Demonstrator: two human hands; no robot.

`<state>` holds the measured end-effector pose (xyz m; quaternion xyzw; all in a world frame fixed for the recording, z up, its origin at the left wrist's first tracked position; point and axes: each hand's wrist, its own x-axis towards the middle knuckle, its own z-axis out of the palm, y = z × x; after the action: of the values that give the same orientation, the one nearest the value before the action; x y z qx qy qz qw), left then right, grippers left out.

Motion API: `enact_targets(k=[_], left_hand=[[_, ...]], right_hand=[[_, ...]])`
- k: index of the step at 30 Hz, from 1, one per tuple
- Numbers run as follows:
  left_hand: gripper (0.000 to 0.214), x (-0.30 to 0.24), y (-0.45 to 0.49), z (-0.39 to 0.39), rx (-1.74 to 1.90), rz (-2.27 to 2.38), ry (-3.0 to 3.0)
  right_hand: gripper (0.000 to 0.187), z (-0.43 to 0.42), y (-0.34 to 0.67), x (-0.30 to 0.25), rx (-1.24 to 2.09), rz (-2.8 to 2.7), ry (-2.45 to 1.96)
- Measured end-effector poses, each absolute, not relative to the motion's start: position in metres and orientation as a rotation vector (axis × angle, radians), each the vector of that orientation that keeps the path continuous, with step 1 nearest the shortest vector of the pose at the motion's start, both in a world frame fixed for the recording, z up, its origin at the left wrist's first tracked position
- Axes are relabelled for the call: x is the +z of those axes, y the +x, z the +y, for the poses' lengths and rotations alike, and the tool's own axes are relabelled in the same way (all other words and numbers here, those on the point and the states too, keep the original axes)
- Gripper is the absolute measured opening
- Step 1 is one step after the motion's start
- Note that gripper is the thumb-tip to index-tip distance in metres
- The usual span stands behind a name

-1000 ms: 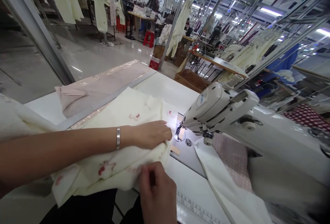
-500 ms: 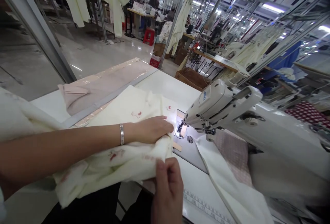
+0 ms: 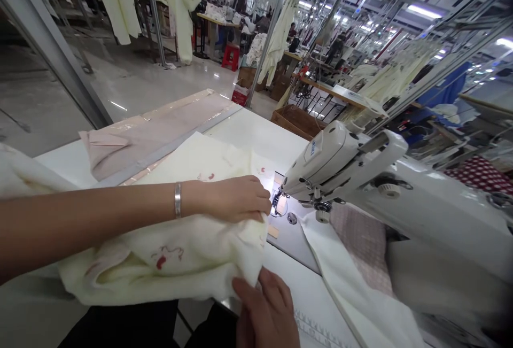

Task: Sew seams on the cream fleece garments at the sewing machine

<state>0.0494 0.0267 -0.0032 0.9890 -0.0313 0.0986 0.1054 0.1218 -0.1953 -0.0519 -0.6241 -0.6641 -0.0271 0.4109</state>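
Observation:
A cream garment piece (image 3: 188, 262) with small red printed figures lies over the table's front edge, bunched in soft folds. Across it reaches my left hand (image 3: 240, 198), a silver bracelet on its wrist. Its curled fingers grip the fabric edge just left of the presser foot (image 3: 276, 203), which is lit by a small lamp. Lower down, my right hand (image 3: 268, 300) pinches the near end of that same edge between thumb and fingers. The white sewing machine (image 3: 328, 161) stands right of both hands, its head tilted in view.
A pink-beige fabric (image 3: 160, 129) covers the table's far left part. White cloth (image 3: 352, 278) hangs below the machine arm, by a printed ruler scale (image 3: 316, 332). A metal post (image 3: 56, 43) rises at left; a cardboard box (image 3: 296, 121) sits beyond the table.
My right hand has moved down and slightly right, drawing the fabric edge with it. The folds of the garment piece have shifted, and my left hand has moved only slightly.

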Motion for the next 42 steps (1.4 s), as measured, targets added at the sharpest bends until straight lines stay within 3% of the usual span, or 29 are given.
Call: enact_targets(k=[4, 10, 15, 22, 31, 36, 41, 42], left_hand=[[0.012, 0.012, 0.06, 0.03, 0.086, -0.036, 2.724], [0.015, 0.01, 0.065, 0.027, -0.048, 0.002, 2.689], [0.014, 0.005, 0.064, 0.027, 0.053, 0.012, 2.68], [0.01, 0.005, 0.065, 0.028, -0.018, 0.03, 2.757], [0.02, -0.008, 0.068, 0.023, 0.014, 0.073, 2.93], [0.012, -0.013, 0.067, 0.0, 0.313, 0.175, 3.099], [0.007, -0.026, 0.045, -0.035, 0.242, 0.329, 3.055], [0.015, -0.028, 0.04, -0.039, 0.276, 0.344, 3.046]], right_hand=[[0.021, -0.185, 0.119, -0.055, -0.209, -1.726, -1.332], [0.018, -0.188, 0.103, -0.061, -0.136, -1.669, -1.322], [0.019, -0.189, 0.111, -0.059, -0.213, -1.518, -1.425], [0.014, -0.189, 0.125, -0.06, -0.058, -1.74, -1.563], [0.012, -0.195, 0.133, -0.067, -0.039, -1.787, -1.52], [0.014, -0.194, 0.14, -0.063, -0.036, -1.841, -1.514], [0.015, -0.189, 0.157, -0.059, -0.159, -2.036, -1.432], [0.016, -0.188, 0.16, -0.059, -0.16, -2.055, -1.43]])
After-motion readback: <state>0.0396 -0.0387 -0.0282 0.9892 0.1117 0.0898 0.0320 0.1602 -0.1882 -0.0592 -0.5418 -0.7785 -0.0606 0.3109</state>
